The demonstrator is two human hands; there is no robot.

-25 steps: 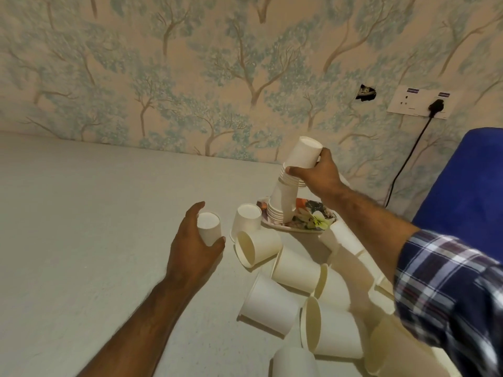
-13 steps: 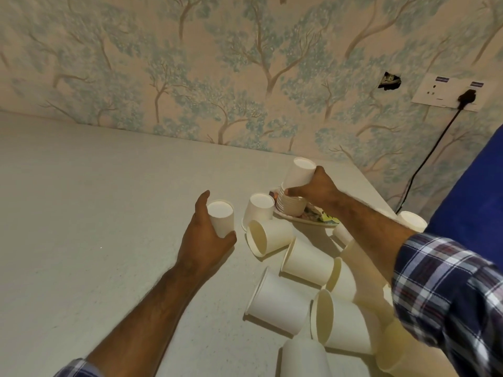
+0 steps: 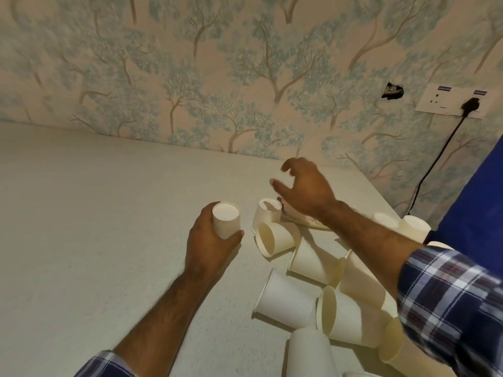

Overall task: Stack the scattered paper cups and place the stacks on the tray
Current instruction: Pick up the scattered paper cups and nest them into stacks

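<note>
My left hand [image 3: 211,248] grips a white paper cup [image 3: 226,219], held upside down above the table. My right hand [image 3: 304,189] hovers over the tray [image 3: 304,222] with fingers spread and loosely bent, holding nothing. The hand and forearm hide most of the tray and whatever stands on it. An upside-down cup [image 3: 266,213] stands just left of the tray. Several white cups lie on their sides in a loose pile, among them one [image 3: 275,238] beside it, another [image 3: 313,263] under my right forearm and a third [image 3: 285,300] nearer me.
The pale table [image 3: 95,227] stretches left of the cups. Two upright cups [image 3: 413,228] stand at the table's right edge by a blue object [image 3: 473,202]. A black cable [image 3: 432,164] hangs from a wall socket [image 3: 451,100].
My right hand has let go of the cup stack it lowered onto the tray and lifted off with fingers spread. My left hand still holds its cup. The camera view has tilted.
</note>
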